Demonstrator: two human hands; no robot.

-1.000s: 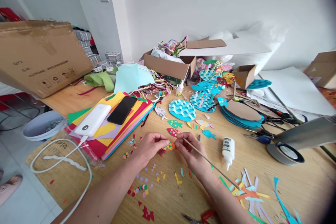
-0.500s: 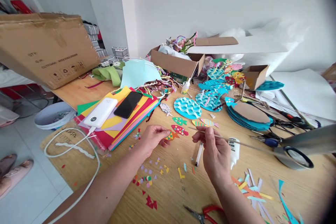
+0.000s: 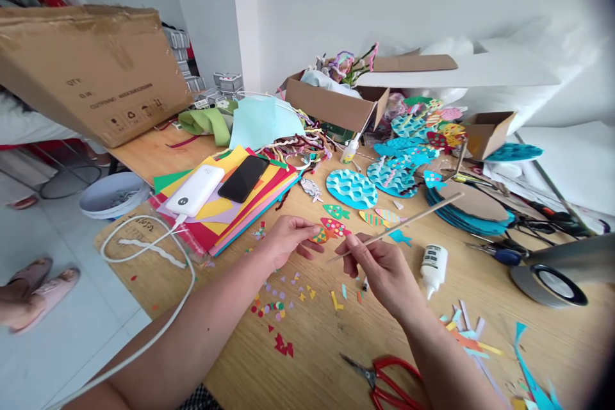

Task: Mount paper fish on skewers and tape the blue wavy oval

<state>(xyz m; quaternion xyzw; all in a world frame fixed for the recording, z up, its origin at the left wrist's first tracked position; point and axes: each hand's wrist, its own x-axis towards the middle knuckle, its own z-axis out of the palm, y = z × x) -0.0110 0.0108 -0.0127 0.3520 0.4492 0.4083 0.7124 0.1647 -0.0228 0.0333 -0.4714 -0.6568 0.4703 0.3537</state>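
Observation:
My left hand (image 3: 288, 238) pinches a small orange and green paper fish (image 3: 319, 236) just above the wooden table (image 3: 307, 359). My right hand (image 3: 379, 269) is closed on a thin wooden stick (image 3: 403, 224) that slants up to the right, its near tip close to the fish. Several other patterned paper fish (image 3: 336, 211) lie just beyond my hands. A white glue bottle (image 3: 433, 266) lies to the right of my right hand.
A stack of coloured paper (image 3: 230, 205) carries a white power bank (image 3: 195, 190) and a black phone (image 3: 243, 178). Blue wave discs (image 3: 352, 188), cardboard boxes (image 3: 96, 70), red scissors (image 3: 389, 381), paper scraps (image 3: 278, 307) and a tape roll (image 3: 548, 283) crowd the table.
My right hand turned the stick so that it now points up to the right, and brought its near end back toward the fish. The camera shifted, showing more of the near table edge.

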